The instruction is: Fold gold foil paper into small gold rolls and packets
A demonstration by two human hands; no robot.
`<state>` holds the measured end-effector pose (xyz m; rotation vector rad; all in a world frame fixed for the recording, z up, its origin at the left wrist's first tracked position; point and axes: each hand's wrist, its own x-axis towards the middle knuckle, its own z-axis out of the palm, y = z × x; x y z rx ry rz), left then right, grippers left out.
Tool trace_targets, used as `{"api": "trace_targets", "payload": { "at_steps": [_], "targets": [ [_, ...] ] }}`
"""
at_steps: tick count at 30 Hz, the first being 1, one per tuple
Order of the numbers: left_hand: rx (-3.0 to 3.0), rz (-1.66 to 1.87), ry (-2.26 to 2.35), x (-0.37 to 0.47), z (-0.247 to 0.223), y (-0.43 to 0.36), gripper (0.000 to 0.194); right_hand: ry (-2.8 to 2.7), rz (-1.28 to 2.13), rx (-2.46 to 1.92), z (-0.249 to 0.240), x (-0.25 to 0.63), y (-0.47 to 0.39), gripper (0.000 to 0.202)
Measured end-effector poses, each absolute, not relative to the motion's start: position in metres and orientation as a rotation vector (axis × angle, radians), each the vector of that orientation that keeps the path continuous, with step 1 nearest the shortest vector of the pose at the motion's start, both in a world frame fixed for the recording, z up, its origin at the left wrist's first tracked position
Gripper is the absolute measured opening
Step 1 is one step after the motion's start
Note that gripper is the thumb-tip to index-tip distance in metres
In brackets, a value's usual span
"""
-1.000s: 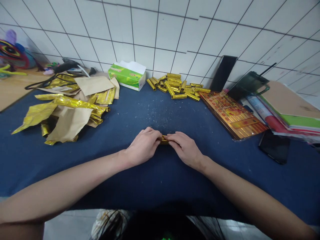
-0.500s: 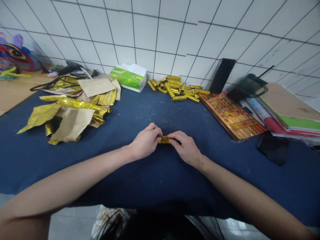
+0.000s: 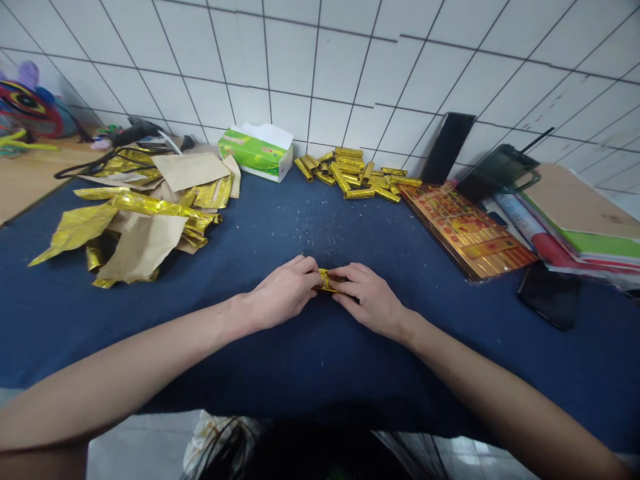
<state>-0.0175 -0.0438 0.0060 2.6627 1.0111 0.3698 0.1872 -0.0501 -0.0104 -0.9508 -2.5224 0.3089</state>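
A gold foil piece [image 3: 325, 281] is being held between the left hand [image 3: 287, 291] and right hand [image 3: 371, 299], its left end being gripped by the former, curled, its right end by the latter, more loosely bent.

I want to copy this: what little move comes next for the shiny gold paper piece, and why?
Perhaps roll the shiny gold paper piece into a tube: the bare left hand and bare right hand hold it, and shiny gold paper tubes lie piled near the white tiled wall.
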Motion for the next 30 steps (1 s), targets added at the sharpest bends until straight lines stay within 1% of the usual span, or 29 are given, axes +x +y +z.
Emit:
{"api": "trace_targets", "payload": {
  "at_steps": [4,10,13,19,23,26,30],
  "targets": [
    [2.749,0.389,0.936,-0.018,0.005,-0.045,0.02,-2.508,0.252,-0.978,-0.01,0.186,-0.054,0.021],
    [2.781,0.408,0.906,-0.017,0.006,-0.045,0.021,-2.553,0.134,-0.965,-0.007,0.184,-0.055,0.017],
    [2.727,0.378,0.91,-0.018,0.007,-0.044,0.021,-2.557,0.133,-0.936,-0.007,0.185,-0.054,0.02],
    [2.427,0.411,1.083,-0.018,0.014,-0.039,0.013,-2.376,0.352,-1.03,-0.008,0.186,-0.054,0.02],
    [2.169,0.413,1.197,-0.017,0.019,-0.036,0.015,-2.21,0.539,-1.23,-0.005,0.186,-0.053,0.018],
    [2.06,0.399,1.238,-0.016,0.018,-0.034,0.014,-2.153,0.579,-1.303,-0.003,0.185,-0.053,0.013],
    [2.089,0.378,1.302,-0.014,0.013,-0.028,0.012,-2.121,0.556,-1.314,-0.005,0.182,-0.051,0.012]
  ]
}}
